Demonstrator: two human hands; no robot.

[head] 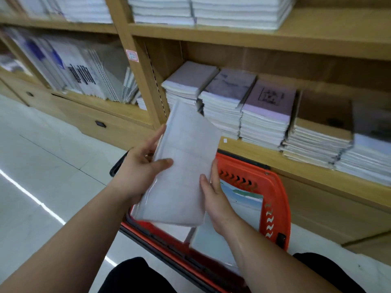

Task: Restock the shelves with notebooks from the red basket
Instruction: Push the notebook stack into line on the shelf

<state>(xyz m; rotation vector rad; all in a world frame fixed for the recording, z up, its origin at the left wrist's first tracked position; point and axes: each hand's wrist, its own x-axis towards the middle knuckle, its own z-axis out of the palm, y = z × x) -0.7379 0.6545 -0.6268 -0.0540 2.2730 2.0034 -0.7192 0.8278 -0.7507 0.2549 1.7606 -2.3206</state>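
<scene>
I hold a pale lilac notebook (182,166) in clear wrap over the red basket (275,199), tilted toward the shelf. My left hand (143,168) grips its left edge with the thumb on the cover. My right hand (213,197) holds its lower right edge. More notebooks (243,204) lie in the basket, one with a sea-and-sky cover. On the wooden shelf (254,149) behind stand several stacks of notebooks (224,102) with lilac, grey and brown covers.
The basket sits on a pale tiled floor (42,166) against the shelf base. An upper shelf (211,32) carries white stacks. To the left, upright spiral books (88,77) lean in another bay above drawers (99,123). My dark-trousered knees (135,275) are at the bottom.
</scene>
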